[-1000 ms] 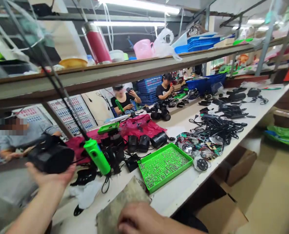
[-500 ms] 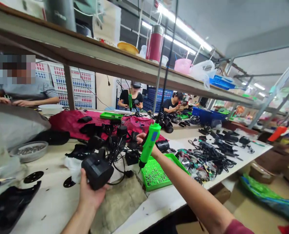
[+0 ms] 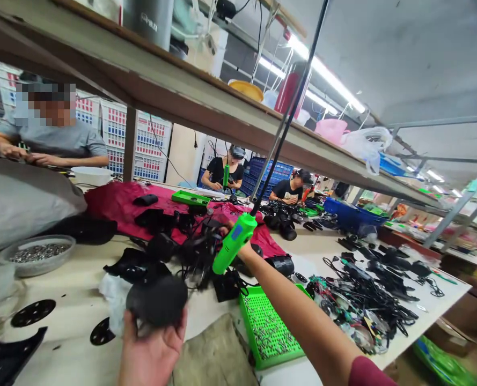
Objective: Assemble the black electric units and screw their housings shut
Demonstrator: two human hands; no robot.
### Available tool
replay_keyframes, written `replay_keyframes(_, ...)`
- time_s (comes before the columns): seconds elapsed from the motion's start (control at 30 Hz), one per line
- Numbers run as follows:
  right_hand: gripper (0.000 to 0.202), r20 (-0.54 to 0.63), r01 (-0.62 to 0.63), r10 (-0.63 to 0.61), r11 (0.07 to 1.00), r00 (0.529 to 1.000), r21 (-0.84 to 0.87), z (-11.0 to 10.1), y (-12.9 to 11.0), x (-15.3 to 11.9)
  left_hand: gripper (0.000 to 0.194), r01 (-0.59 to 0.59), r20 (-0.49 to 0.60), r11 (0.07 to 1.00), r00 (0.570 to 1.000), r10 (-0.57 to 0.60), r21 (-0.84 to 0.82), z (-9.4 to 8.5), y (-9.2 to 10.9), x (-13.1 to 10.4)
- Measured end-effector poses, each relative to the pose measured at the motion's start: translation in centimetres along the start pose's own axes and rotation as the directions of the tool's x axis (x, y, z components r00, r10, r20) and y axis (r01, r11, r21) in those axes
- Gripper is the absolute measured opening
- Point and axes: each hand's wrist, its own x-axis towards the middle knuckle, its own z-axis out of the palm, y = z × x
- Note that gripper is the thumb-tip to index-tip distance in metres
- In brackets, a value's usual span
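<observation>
Looks like a reaching step: the left hand (image 3: 153, 343) cups a rounded black part (image 3: 156, 301) from below, just beyond the grey-green pad (image 3: 214, 351), while the right hand (image 3: 244, 251) stretches forward to the black parts and cables (image 3: 198, 252). The green driver (image 3: 232, 244) covers its fingers, so I can't tell their grip; the next move calls for a clean hold there, clear of loops, with the left steady.

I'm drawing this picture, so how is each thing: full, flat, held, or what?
Left hand: palm up, holding a black part.
Right hand: partly hidden, fingers blurry.
Green tool: tilted, on a cord.
Green tray: open, holding metal bits.
Bowl: open, holding metal bits.
Pink sheet: crumpled, under black parts.
</observation>
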Motion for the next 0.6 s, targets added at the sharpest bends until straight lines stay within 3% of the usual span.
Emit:
replay_keyframes(0.13, 0.032, -0.107, -0.18, 0.189, 0.98, 0.976, 0.084, -0.3, 3.6, -0.4, 0.039, 0.122, 0.073, 0.992, 0.99, -0.119, -0.04, 0.3, 0.4, 0.1)
replay_keyframes(0.23, 0.032, -0.143, -0.245, 0.26, 0.963, 0.955, 0.116, -0.1, 5.1, -1.6, 0.037, 0.068, 0.093, 0.996, 0.993, -0.073, 0.054, 0.2, 0.6, 0.4)
replay_keyframes(0.43, 0.031, -0.198, -0.291, 0.302, 0.953, 0.933, 0.085, 0.0, 6.4, -3.3, 0.036, 0.072, 0.1, 0.986, 0.991, -0.088, 0.152, -0.5, 0.1, 0.9)
replay_keyframes(0.6, 0.03, -0.27, -0.287, 0.275, 0.958, 0.923, -0.007, -0.3, 5.9, -3.9, 0.035, 0.064, 0.096, 0.977, 0.992, -0.085, 0.203, -0.8, 0.2, 0.9)
